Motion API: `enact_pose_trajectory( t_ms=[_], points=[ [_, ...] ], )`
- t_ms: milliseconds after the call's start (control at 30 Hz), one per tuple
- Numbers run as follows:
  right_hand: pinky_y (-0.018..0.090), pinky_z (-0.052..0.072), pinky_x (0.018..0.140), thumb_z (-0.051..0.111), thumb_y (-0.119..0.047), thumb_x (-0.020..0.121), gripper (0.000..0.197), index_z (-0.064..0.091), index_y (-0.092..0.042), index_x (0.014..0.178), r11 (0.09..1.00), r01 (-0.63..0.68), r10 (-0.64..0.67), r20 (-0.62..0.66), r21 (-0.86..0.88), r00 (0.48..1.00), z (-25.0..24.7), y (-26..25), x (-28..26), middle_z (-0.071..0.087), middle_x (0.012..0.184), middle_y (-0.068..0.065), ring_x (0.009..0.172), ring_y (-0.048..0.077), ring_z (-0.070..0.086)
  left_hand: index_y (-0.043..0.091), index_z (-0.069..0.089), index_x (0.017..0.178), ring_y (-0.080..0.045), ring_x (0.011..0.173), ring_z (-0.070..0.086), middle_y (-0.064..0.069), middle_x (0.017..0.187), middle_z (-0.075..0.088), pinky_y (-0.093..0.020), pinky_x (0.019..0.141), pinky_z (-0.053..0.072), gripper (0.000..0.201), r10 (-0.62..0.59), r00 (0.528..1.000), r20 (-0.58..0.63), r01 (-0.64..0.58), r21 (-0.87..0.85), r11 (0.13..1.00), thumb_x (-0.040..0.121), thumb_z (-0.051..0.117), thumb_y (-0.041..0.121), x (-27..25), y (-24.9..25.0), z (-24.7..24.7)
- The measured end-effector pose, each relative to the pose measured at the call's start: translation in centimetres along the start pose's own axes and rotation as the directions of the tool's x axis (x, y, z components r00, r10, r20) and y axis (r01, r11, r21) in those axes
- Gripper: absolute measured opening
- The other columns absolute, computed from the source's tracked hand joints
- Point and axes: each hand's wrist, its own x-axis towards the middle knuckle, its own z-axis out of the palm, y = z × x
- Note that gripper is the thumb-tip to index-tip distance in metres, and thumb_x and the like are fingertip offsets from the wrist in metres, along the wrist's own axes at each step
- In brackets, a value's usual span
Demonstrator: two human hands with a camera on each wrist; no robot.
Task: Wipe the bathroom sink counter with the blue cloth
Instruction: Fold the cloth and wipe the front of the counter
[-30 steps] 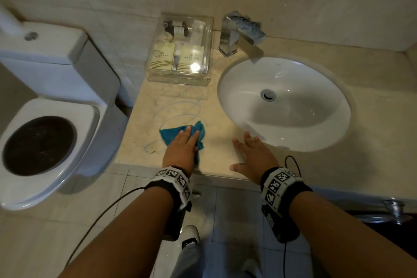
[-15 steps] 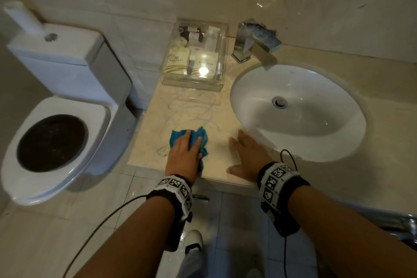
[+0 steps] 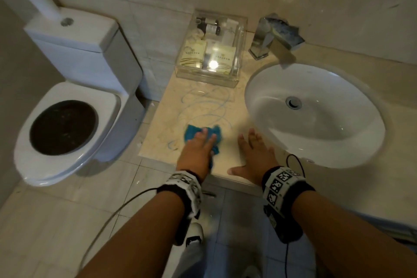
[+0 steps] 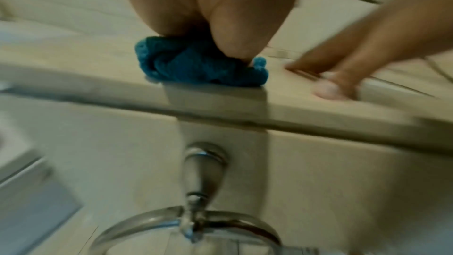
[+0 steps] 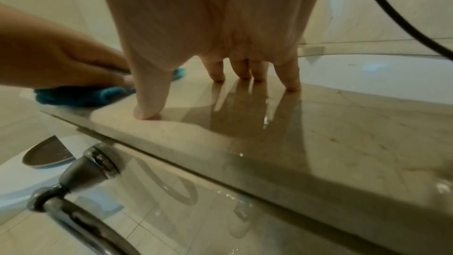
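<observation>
Fingers of the left hand lie nearly straight and flat on top of the blue cloth, pressing it onto the counter. They are not wrapped around it: bunched cloth sticks out past the fingertips toward 12 o'clock and to both sides, at 9 and 3 o'clock. In the left wrist view the cloth sits crumpled under the palm, right at the counter's front edge. The right hand rests on bare counter at 3 o'clock of the cloth, close beside it but not touching it. Its fingers are spread and straight, tips down on the glossy stone, thumb near the front edge, holding nothing. At 2 o'clock of that hand lies the white sink. Faint blue arcs mark the counter at 12 o'clock of the cloth, short of a clear box of toiletries.
</observation>
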Motion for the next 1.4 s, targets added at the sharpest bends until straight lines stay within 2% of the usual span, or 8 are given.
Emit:
enact_pose_trajectory(
  t_ms=[100, 200, 467, 733, 933, 1100, 1300, 1400],
  points=[
    [0.055, 0.006, 0.114, 0.057, -0.065, 0.074, 0.107, -0.010, -0.024, 0.147, 1.000, 0.015, -0.015, -0.003, 0.003, 1.000, 0.0, 0.0, -0.1, -0.025, 0.154, 0.008, 0.144, 0.026, -0.015, 0.021, 0.007, 0.152, -0.024, 0.147, 0.003, -0.008, 0.160, -0.003, -0.036, 0.118, 0.008, 0.054, -0.246, 0.968, -0.043, 0.241, -0.096, 0.966, 0.103, 0.030, 0.018, -0.3, -3.4, -1.0],
    [0.055, 0.006, 0.113, 0.057, -0.065, 0.075, 0.107, -0.010, -0.023, 0.147, 1.000, 0.019, -0.019, -0.006, 0.006, 1.000, 0.0, 0.0, 0.0, -0.025, 0.153, 0.008, 0.144, 0.026, -0.015, 0.020, 0.000, 0.152, -0.027, 0.147, -0.001, -0.010, 0.159, -0.008, -0.040, 0.118, 0.006, 0.056, -0.335, 0.942, -0.034, 0.334, -0.043, 0.942, 0.103, 0.028, 0.019, -0.2, -2.8, -0.7],
    [0.054, 0.010, 0.114, 0.054, -0.068, 0.075, 0.107, -0.011, -0.022, 0.147, 0.999, 0.009, -0.010, -0.020, -0.041, 1.000, 0.1, -0.1, -0.1, -0.024, 0.154, 0.008, 0.144, 0.025, -0.013, 0.025, 0.004, 0.152, -0.023, 0.147, -0.001, -0.003, 0.160, -0.007, -0.036, 0.118, 0.003, 0.053, 0.037, 0.999, 0.020, -0.038, 0.065, 0.997, 0.104, 0.026, 0.027, -0.8, 2.4, 1.8],
    [0.054, 0.007, 0.116, 0.053, -0.068, 0.075, 0.107, -0.012, -0.023, 0.146, 0.999, 0.033, -0.034, -0.028, -0.031, 0.999, 0.4, 0.3, -0.2, -0.025, 0.154, 0.007, 0.144, 0.026, -0.014, 0.021, 0.004, 0.152, -0.028, 0.147, 0.003, -0.009, 0.160, -0.003, -0.037, 0.118, 0.011, 0.053, -0.346, 0.936, -0.063, 0.343, -0.055, 0.938, 0.104, 0.026, 0.025, -2.2, -4.1, -0.1],
    [0.045, 0.011, 0.119, 0.059, -0.061, 0.076, 0.106, -0.008, -0.021, 0.147, 0.996, 0.077, -0.078, -0.024, -0.033, 0.997, 0.0, 1.5, -0.9, -0.018, 0.156, 0.007, 0.145, 0.025, -0.008, 0.024, 0.002, 0.152, -0.027, 0.147, -0.004, -0.006, 0.159, -0.010, -0.040, 0.117, 0.002, 0.057, -0.063, 0.996, 0.056, 0.061, 0.034, 0.998, 0.103, 0.030, 0.022, -2.0, 2.8, 1.4],
    [0.028, 0.003, 0.117, 0.068, -0.050, 0.074, 0.110, -0.003, -0.012, 0.148, 0.996, 0.076, -0.074, -0.058, 0.046, 0.996, 0.0, 3.2, -2.0, -0.011, 0.157, 0.006, 0.146, 0.018, -0.003, 0.028, 0.006, 0.152, -0.023, 0.147, 0.001, -0.001, 0.160, -0.005, -0.038, 0.117, 0.006, 0.055, 0.113, 0.990, 0.083, -0.119, 0.074, 0.990, 0.102, 0.030, 0.028, -2.0, 5.2, 2.5],
    [0.029, 0.002, 0.119, 0.069, -0.054, 0.071, 0.113, -0.003, -0.014, 0.148, 0.992, 0.072, -0.064, -0.071, 0.108, 0.995, 0.5, 3.8, -2.2, -0.010, 0.157, 0.004, 0.146, 0.018, -0.003, 0.029, 0.002, 0.151, -0.025, 0.147, 0.000, -0.003, 0.160, -0.006, -0.042, 0.118, 0.012, 0.053, -0.143, 0.990, 0.010, 0.141, 0.090, 0.986, 0.103, 0.025, 0.031, -0.3, 0.9, 0.7],
    [0.036, 0.007, 0.120, 0.068, -0.060, 0.067, 0.117, -0.003, -0.014, 0.148, 0.994, 0.025, -0.014, -0.100, 0.106, 0.995, 1.2, 3.4, -1.6, -0.009, 0.157, 0.004, 0.146, 0.020, -0.003, 0.030, 0.000, 0.151, -0.026, 0.147, -0.003, -0.001, 0.160, -0.009, -0.046, 0.117, 0.007, 0.056, -0.072, 0.997, 0.036, 0.069, 0.094, 0.993, 0.103, 0.028, 0.025, -0.3, 3.6, 1.3]
  ],
)
